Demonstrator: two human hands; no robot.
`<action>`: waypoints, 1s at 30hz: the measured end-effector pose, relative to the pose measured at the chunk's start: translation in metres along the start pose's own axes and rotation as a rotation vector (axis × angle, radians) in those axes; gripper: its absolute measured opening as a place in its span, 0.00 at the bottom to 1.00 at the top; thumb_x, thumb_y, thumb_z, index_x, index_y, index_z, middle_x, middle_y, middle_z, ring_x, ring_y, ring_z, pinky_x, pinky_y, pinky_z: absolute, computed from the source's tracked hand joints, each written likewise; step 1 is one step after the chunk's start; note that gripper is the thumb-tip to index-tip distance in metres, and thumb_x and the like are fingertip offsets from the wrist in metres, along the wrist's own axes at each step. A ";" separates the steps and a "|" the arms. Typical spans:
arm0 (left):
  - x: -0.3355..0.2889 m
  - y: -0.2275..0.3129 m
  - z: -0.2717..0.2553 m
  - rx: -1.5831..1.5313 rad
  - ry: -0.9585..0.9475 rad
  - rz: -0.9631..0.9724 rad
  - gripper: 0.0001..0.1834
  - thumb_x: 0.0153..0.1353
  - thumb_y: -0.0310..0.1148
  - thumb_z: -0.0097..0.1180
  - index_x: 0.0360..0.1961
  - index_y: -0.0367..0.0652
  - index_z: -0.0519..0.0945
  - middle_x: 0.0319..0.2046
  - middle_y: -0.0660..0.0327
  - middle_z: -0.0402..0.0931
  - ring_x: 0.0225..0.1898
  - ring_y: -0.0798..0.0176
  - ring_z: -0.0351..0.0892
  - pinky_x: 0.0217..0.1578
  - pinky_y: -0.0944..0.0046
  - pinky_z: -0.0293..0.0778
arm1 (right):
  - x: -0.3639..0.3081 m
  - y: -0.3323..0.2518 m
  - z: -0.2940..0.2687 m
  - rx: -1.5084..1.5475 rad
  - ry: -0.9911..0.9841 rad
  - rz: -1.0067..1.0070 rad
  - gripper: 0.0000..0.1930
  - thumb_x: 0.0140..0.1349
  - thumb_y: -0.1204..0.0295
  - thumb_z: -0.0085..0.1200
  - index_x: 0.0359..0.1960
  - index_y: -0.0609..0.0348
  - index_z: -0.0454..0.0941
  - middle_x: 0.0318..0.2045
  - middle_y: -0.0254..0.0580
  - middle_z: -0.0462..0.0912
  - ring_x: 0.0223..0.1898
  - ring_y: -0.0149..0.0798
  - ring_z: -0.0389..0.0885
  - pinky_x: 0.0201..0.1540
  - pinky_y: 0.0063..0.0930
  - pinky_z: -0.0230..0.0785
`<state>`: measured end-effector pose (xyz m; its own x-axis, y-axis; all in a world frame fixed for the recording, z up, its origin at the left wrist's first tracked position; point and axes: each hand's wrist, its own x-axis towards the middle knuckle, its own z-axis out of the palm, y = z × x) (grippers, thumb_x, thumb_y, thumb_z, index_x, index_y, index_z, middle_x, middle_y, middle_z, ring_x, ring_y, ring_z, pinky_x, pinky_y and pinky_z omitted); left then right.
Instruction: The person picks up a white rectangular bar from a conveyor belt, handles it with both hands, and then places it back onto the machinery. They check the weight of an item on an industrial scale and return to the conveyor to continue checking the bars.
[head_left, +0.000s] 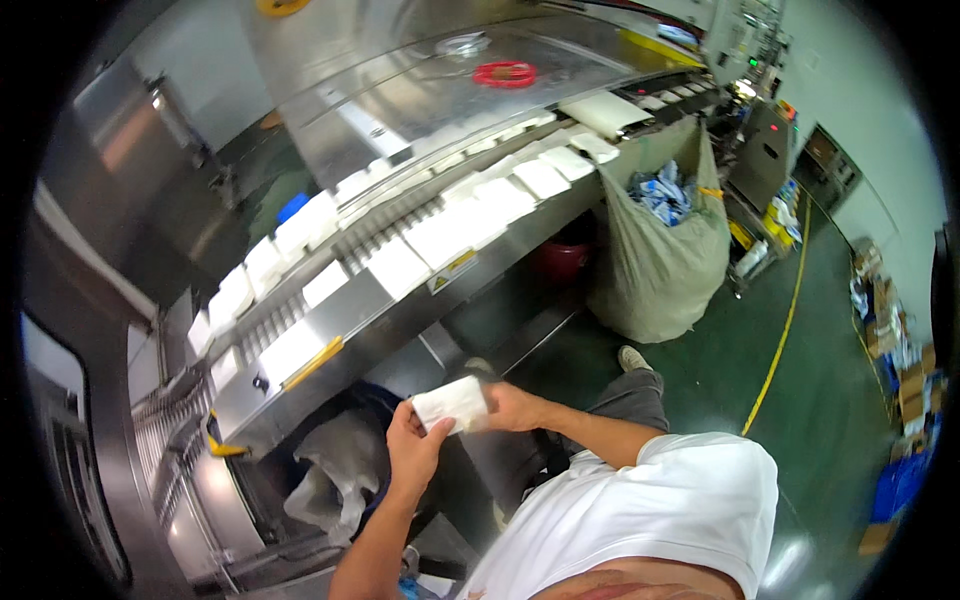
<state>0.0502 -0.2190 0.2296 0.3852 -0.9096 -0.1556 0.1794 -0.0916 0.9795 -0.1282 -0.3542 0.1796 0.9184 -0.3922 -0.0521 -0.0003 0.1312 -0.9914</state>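
Note:
Between both of my hands is a small white rectangular stack of folded tissues point(450, 402), held in front of my body and short of the conveyor. My left hand point(412, 446) grips its left end, the thumb pressed on the near face. The fingers of my right hand point(510, 408) close on its right end and are slightly blurred. Beyond them, similar white stacks point(398, 268) lie in rows along the slatted conveyor point(358, 250) and its metal edge. Whether the held stack is wrapped, I cannot tell.
A large pale sack point(655, 270) with blue and white scraps hangs at the conveyor's right end. Below the left end stands a dark bin with a whitish plastic bag point(345, 465). A red coil point(504, 74) lies on the steel top. Boxes point(910, 400) line the right wall.

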 end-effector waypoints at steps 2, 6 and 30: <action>-0.002 -0.007 -0.005 -0.028 0.033 0.010 0.25 0.59 0.17 0.68 0.56 0.33 0.72 0.49 0.54 0.83 0.49 0.63 0.84 0.52 0.65 0.79 | 0.002 0.000 0.002 0.031 -0.010 -0.020 0.29 0.64 0.68 0.68 0.65 0.62 0.71 0.56 0.40 0.82 0.55 0.32 0.80 0.61 0.33 0.74; -0.005 0.003 0.002 0.071 0.058 0.023 0.24 0.59 0.16 0.67 0.55 0.33 0.73 0.48 0.54 0.83 0.49 0.63 0.84 0.53 0.64 0.78 | 0.002 0.003 0.000 0.069 0.034 -0.032 0.26 0.66 0.74 0.65 0.64 0.64 0.73 0.58 0.40 0.82 0.57 0.32 0.79 0.64 0.33 0.71; 0.001 -0.002 -0.009 0.002 0.021 -0.013 0.20 0.64 0.23 0.67 0.54 0.31 0.74 0.48 0.53 0.85 0.48 0.64 0.85 0.52 0.65 0.80 | 0.006 0.011 0.003 0.182 -0.073 0.134 0.20 0.70 0.69 0.61 0.59 0.64 0.74 0.43 0.41 0.86 0.40 0.33 0.85 0.43 0.30 0.81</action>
<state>0.0582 -0.2165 0.2266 0.4019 -0.8995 -0.1712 0.1831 -0.1042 0.9775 -0.1217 -0.3529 0.1690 0.9410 -0.2947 -0.1665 -0.0588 0.3421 -0.9378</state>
